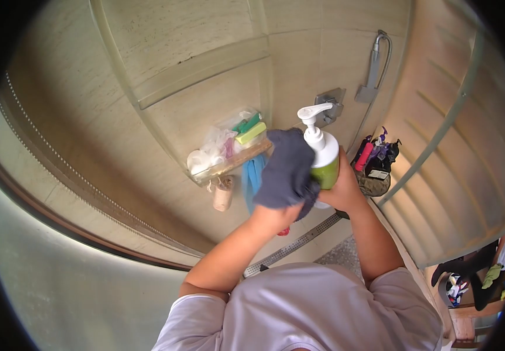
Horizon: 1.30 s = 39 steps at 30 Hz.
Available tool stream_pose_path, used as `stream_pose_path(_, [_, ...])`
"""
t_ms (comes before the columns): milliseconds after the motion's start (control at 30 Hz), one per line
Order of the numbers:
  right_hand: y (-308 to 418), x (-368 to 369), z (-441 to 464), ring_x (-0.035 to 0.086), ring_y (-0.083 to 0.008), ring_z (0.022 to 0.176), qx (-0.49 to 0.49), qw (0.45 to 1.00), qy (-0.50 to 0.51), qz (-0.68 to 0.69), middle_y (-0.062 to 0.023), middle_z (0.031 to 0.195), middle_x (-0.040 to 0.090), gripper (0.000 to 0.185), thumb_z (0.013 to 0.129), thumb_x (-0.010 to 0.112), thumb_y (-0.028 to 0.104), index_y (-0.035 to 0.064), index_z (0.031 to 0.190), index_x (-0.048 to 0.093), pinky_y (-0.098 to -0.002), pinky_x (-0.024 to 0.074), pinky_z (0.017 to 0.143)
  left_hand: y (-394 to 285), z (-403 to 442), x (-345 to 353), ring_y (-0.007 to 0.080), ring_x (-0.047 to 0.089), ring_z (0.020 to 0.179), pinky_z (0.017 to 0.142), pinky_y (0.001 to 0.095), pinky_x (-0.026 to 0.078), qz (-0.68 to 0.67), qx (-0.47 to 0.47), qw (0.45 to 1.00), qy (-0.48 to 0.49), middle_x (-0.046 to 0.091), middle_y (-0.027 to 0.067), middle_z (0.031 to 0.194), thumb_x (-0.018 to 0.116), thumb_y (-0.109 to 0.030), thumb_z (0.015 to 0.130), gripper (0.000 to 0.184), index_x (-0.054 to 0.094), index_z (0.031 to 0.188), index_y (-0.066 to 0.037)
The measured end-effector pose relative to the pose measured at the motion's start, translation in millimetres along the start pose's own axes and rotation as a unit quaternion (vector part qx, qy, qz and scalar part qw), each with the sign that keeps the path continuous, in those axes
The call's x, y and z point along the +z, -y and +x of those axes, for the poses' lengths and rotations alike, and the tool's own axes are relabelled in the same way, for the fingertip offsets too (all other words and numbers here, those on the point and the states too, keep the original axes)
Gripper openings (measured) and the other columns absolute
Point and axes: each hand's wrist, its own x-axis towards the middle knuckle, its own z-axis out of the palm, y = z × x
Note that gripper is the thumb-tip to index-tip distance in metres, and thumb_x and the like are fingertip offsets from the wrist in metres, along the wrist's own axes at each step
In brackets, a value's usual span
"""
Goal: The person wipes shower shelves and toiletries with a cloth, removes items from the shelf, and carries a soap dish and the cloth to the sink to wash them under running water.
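A green pump bottle [324,174] with a white collar and white pump head stands nearly upright in front of my chest. My right hand [344,190] is closed round its lower right side. Bunched against the bottle's left side is a dark grey cloth [287,169]. My left hand [280,217] grips this cloth, which covers most of the fingers. The bottle's base is mostly hidden by the hands and the cloth.
A wall ledge [235,159] carries plastic bags and green and yellow packets. Below it hang a blue cloth [254,175] and a beige roll-shaped item [223,194]. Several bottles [375,155] crowd a corner shelf near the shower hose [385,64]. A drain strip [299,241] crosses the floor.
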Motion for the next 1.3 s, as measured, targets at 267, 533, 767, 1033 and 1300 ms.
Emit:
stream_pose_path(267, [17.9,21.1,-5.9,0.056,-0.0348,0.101,-0.018,0.991,-0.085,-0.102,-0.0204,0.111,0.055,0.072,0.067,0.073,0.019,0.0066,0.127,0.035,-0.0354,0.0441,0.083,24.1,-16.1,18.1,0.0388,0.048,0.106,0.093,0.0475,0.037,0.16,0.133,0.977,-0.033,0.052,0.0164,0.113,0.062,-0.006,0.06,0.042,0.06,0.102,0.0])
stream_pose_path(533, [22.8,18.1,-2.0,0.056,-0.0369,0.1,-0.003,0.991,-0.092,-0.102,-0.0188,0.108,0.057,0.068,0.066,0.073,0.013,0.0079,0.123,0.038,-0.0391,0.0452,0.082,32.3,-32.5,27.7,0.0343,0.048,0.111,0.096,0.0466,0.035,0.104,0.087,0.991,0.019,0.051,0.0184,0.117,0.062,-0.014,0.068,0.043,0.058,0.109,-0.003])
stream_pose_path(767, [13.8,1.3,-0.9,0.049,-0.0284,0.112,-0.007,0.998,0.069,0.012,-0.0175,0.113,0.052,0.075,0.062,0.076,0.009,0.0019,0.124,0.035,-0.0354,0.0395,0.091,18.2,-21.4,25.0,0.0278,0.048,0.113,0.1,0.0358,0.032,-0.257,-0.145,0.954,-0.045,0.053,0.0159,0.116,0.065,-0.025,0.078,0.053,0.047,0.12,0.003])
stream_pose_path(1033, [10.7,14.6,-17.0,0.062,-0.0266,0.087,0.208,0.695,0.318,0.611,-0.0169,0.102,0.059,0.073,0.062,0.079,0.03,-0.003,0.119,0.046,-0.0362,0.0502,0.077,29.9,5.6,-16.4,0.0139,0.057,0.087,0.079,0.0282,0.046,-0.62,-0.306,0.712,0.124,0.06,0.0054,0.096,0.074,-0.029,0.071,0.047,0.055,0.105,-0.003])
stream_pose_path(1300, [23.9,-3.7,-18.7,0.049,-0.022,0.108,0.13,0.982,0.111,0.074,-0.0144,0.115,0.049,0.086,0.064,0.08,0.035,-0.0033,0.125,0.034,-0.0345,0.0413,0.089,16.6,8.2,-3.3,0.0054,0.053,0.068,0.06,0.0216,0.044,-0.519,-0.355,0.776,-0.055,0.06,-0.0018,0.076,0.059,-0.024,0.088,0.021,0.062,0.088,-0.003])
